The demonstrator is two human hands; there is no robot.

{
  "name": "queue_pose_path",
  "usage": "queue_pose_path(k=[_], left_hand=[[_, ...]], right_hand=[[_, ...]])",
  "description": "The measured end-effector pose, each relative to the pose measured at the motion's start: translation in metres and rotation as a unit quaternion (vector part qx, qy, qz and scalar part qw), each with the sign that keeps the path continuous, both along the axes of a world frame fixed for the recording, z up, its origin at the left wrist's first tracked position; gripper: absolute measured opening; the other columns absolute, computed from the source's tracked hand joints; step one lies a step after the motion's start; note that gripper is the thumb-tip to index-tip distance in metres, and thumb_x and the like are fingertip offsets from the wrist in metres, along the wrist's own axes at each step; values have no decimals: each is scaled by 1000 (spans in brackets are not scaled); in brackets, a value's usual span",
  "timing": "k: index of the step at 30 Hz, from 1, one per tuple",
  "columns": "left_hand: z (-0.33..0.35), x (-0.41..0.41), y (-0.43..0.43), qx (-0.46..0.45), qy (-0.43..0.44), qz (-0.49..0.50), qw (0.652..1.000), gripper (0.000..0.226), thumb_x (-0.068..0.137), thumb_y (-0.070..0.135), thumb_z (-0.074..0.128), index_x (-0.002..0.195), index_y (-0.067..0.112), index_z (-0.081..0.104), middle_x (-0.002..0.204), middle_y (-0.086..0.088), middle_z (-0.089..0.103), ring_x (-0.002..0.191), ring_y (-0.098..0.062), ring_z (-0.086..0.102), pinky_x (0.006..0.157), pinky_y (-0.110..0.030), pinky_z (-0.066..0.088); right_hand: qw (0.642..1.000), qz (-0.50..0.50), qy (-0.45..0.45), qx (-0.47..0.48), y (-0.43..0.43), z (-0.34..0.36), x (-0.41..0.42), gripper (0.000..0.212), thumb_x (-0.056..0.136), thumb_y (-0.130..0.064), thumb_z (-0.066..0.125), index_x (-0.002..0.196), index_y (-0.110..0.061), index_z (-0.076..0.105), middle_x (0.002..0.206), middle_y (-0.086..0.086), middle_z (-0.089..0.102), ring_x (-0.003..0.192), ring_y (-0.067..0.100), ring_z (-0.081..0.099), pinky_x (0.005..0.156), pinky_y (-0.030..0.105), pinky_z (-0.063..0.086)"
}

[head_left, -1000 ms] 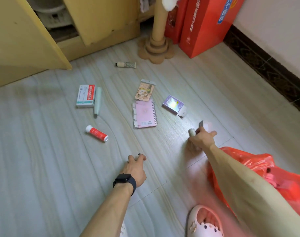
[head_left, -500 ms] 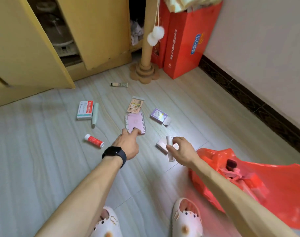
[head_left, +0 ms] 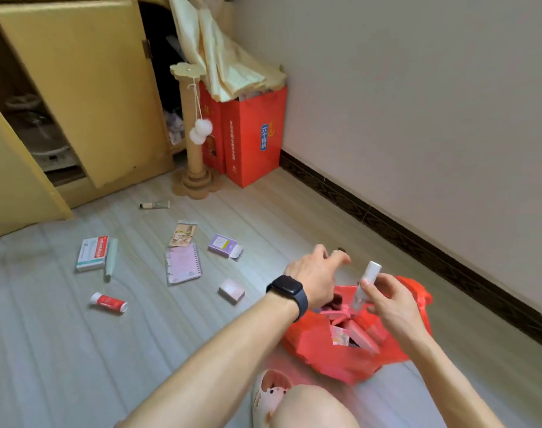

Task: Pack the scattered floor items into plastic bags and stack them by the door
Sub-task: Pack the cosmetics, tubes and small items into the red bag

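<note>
A crinkled, glossy red plastic bag (head_left: 311, 349) is lying open-mouthed on the pale wood-grain floor (head_left: 78, 366), and flat pink boxes are showing inside it. The right hand (head_left: 391, 302) is hovering over the bag's mouth. Its thumb and fingers are pinching a slim, smooth white tube (head_left: 371, 273), which is tilting upward with its lower end just above the opening.

The left hand (head_left: 316, 278), a black watch (head_left: 286, 290) on its wrist, is reaching over the bag's far rim with its back turned up and its fingers curled. Whether it is gripping the plastic cannot be told.

Left of the bag, a small square pink box (head_left: 231, 291) is lying nearest. Beyond it are a pink spiral notebook (head_left: 183, 264) and a lilac carton (head_left: 223, 244) with its flap open. Farther left of the bag are a rounded red-and-white tube (head_left: 108, 302) and a flat white medicine box (head_left: 92, 253).
</note>
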State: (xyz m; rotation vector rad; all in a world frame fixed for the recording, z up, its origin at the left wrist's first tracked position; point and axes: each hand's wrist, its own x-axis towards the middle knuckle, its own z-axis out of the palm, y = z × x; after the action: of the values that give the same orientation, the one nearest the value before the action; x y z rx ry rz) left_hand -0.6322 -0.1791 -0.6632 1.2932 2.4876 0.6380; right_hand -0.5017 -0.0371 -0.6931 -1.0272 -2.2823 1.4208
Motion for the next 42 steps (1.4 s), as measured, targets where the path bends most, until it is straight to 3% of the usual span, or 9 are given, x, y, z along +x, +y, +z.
queue_pose_path(k=[6, 10, 15, 19, 22, 26, 29, 36, 42], left_hand=[[-53, 27, 42, -89, 17, -82, 992, 44, 92, 20, 60, 131, 35, 45, 115, -11, 47, 92, -38, 60, 66, -39, 37], [-87, 29, 37, -147, 70, -123, 979, 49, 95, 25, 56, 141, 33, 40, 125, -13, 50, 114, -36, 53, 90, -44, 37], [-127, 9, 8, -312, 213, -168, 911, 122, 71, 63, 72, 155, 26, -8, 163, -12, -3, 150, -31, -8, 115, -60, -5], [-123, -12, -18, -382, 250, -168, 874, 89, 88, 60, 56, 156, 33, 5, 163, -6, -13, 147, -30, -23, 108, -66, -21], [-109, -28, -32, -360, 261, -175, 878, 58, 90, 59, 49, 144, 37, 43, 163, -4, 6, 147, -29, -22, 107, -68, -21], [-72, -41, -45, -223, 66, -39, 972, 63, 78, 78, 47, 111, 30, 70, 136, -2, 54, 147, -21, 21, 117, -52, 12], [-48, -50, -55, -69, -3, 122, 990, 55, 85, 74, 44, 103, 29, 71, 104, 2, 69, 113, -20, 58, 89, -33, 40], [-93, -89, -143, -225, 61, 191, 954, 72, 88, 69, 37, 151, 39, 19, 162, -4, 15, 149, -29, 8, 117, -56, 0], [-155, -125, -235, -365, 12, 273, 890, 80, 88, 71, 35, 154, 42, 1, 163, -4, -15, 147, -38, -17, 111, -63, -14]], right_hand=[[993, -28, -83, 85, 27, -18, 35, 11, 91, -31, 67, 100, -27, 65, 97, -13, 69, 98, 12, 66, 79, 28, 46], [974, 54, -155, 157, 32, -41, 34, 25, 91, -33, 63, 116, -31, 60, 119, -8, 67, 118, 18, 60, 94, 33, 46], [822, 192, -449, 291, 43, -56, 39, 83, 87, -74, 39, 154, -41, 4, 164, 3, -12, 150, 35, -8, 116, 57, 4], [766, 212, -526, 302, 52, -51, 43, 91, 82, -75, 42, 155, -40, 0, 164, 8, -8, 149, 38, -5, 116, 58, 4], [783, 210, -508, 293, 52, -40, 40, 92, 79, -70, 50, 155, -41, 7, 165, 6, -3, 150, 37, -2, 117, 54, 9], [879, 240, -322, 257, 30, -24, 16, 68, 88, -55, 56, 149, -30, 35, 157, -2, 33, 144, 22, 30, 114, 37, 29], [942, 220, -156, 200, -7, -12, -12, 56, 92, -42, 62, 143, -28, 44, 142, -11, 50, 131, 9, 45, 103, 25, 36], [954, 259, -15, 150, -88, -6, -97, 60, 88, -40, 67, 142, -39, 39, 137, -22, 45, 114, -14, 47, 94, 18, 37], [908, 366, -75, 190, -131, -70, -179, 74, 91, -47, 60, 152, -25, 26, 155, -7, 32, 144, 14, 26, 114, 27, 24]])
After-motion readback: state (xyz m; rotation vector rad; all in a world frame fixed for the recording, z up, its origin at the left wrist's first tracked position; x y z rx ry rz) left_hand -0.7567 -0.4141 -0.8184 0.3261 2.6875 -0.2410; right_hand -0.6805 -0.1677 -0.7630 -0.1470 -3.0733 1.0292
